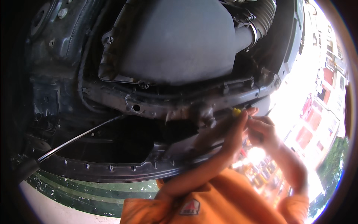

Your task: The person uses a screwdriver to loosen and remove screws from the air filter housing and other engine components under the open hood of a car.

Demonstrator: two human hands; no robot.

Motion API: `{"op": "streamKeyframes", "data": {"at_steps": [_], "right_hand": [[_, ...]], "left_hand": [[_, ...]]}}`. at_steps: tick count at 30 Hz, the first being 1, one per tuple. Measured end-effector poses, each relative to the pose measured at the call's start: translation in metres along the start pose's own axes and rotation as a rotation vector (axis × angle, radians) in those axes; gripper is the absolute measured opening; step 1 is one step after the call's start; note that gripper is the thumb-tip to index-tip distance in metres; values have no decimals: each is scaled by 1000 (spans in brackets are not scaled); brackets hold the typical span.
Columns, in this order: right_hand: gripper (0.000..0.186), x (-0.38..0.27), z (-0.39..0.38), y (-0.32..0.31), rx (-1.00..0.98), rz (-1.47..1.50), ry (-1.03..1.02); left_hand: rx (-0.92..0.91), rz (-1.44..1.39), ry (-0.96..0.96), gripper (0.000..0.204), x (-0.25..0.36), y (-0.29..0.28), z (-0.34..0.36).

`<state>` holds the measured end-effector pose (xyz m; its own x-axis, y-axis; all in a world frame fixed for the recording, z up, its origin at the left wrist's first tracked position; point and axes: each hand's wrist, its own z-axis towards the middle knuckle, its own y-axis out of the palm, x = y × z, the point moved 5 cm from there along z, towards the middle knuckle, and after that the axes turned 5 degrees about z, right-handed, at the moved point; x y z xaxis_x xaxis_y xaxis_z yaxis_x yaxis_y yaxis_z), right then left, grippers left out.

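Note:
At the lower right of the engine bay my left hand point(239, 127) and my right hand point(263, 130) meet just below a dark metal crossbeam point(160, 112). My left hand's fingers are closed around a small yellow piece point(236, 112), perhaps part of a larger item that is hidden. My right hand is curled beside it, fingertips together; whatever they grip is hidden. A large dark plastic housing point(179, 41) with a ribbed hose point(261, 18) lies beyond the beam.
A long screwdriver point(28, 170) rests at the lower left, its shaft reaching to the beam. The bay's front edge point(123, 170) runs above a green painted floor point(93, 198). Sunlit buildings point(313, 119) and some greenery point(333, 164) appear at the right.

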<state>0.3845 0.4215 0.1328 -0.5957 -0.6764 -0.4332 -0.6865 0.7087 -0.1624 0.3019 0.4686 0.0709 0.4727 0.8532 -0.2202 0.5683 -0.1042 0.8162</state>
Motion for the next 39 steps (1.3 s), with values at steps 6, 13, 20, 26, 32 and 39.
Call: {"op": "streamKeyframes", "data": {"at_steps": [6,13,20,26,32,39], "right_hand": [[33,-40,-23,17,178,-1546,-825],[28,18,-12,13,31,502,250],[32,-38,-14,7,129,-909,-553],[32,19,5,-5,147,131,29],[31,-33,-21,-6,211,-503,-23],[30,-6,-23,-8,272,-463,-247]], "left_hand": [[-13,72,21,61,8,9,-4],[-8,-14,76,62,6,3,0],[14,63,76,61,14,10,-4],[128,-123,-146,67,-4,1,3],[-22,-62,11,64,8,7,-2],[-41,-45,19,62,3,3,0]]}}
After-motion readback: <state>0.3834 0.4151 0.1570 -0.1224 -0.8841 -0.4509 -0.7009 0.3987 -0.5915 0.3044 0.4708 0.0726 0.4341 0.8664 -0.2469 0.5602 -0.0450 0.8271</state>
